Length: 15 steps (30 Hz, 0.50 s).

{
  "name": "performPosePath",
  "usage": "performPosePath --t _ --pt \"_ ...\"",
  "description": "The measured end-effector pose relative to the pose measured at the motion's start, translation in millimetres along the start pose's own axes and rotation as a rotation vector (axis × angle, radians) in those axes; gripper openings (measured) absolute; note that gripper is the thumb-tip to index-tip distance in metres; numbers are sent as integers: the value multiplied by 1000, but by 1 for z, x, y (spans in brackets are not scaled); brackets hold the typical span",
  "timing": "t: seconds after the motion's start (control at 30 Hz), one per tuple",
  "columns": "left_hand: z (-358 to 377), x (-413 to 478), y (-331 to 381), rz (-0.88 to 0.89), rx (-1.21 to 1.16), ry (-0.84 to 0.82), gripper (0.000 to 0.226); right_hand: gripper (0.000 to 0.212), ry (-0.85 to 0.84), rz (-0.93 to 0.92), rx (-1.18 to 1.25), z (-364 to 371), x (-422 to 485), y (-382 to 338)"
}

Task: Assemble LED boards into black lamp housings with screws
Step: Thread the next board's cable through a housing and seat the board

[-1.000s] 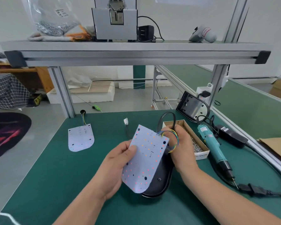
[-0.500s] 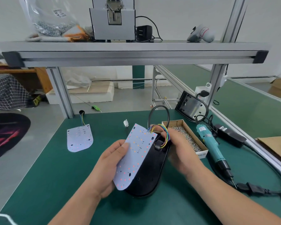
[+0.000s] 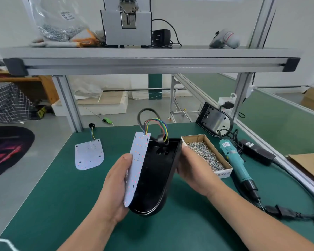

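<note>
Above the green table, both hands carry a black lamp housing (image 3: 155, 176), open side toward me and tilted. A white LED board (image 3: 137, 163) stands almost on edge along the housing's left rim, joined to it by coloured wires (image 3: 157, 126). My left hand (image 3: 116, 187) grips the board, thumb on its face. My right hand (image 3: 192, 169) holds the housing's right wall; its fingers are hidden behind it. A second LED board (image 3: 89, 154) lies flat at the left.
A cardboard box of screws (image 3: 206, 153) sits right of the housing. Beyond it lie a teal electric screwdriver (image 3: 236, 163) with its black cable and a power adapter (image 3: 256, 151). Another black housing (image 3: 214, 120) leans by the right post. An aluminium shelf (image 3: 149, 59) spans overhead.
The housing has been lifted and turned so its open inside faces me. The LED board swung from facing me to nearly edge-on at the housing's left rim.
</note>
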<state>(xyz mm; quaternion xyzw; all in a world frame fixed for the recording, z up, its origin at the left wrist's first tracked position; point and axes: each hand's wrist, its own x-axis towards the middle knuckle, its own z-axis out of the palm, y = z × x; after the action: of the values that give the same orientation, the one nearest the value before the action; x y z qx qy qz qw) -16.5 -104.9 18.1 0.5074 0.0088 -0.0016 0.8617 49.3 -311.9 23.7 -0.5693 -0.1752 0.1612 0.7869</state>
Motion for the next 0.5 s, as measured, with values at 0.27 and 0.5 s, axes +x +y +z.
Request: performPosePath --t 0.27,0.5 --pt "-7 8 3 52 -32 146 50 32 -86 127 -83 -1 -9 0" --pt "-16 8 -3 150 155 211 14 49 -34 159 -676 1 -11 10"
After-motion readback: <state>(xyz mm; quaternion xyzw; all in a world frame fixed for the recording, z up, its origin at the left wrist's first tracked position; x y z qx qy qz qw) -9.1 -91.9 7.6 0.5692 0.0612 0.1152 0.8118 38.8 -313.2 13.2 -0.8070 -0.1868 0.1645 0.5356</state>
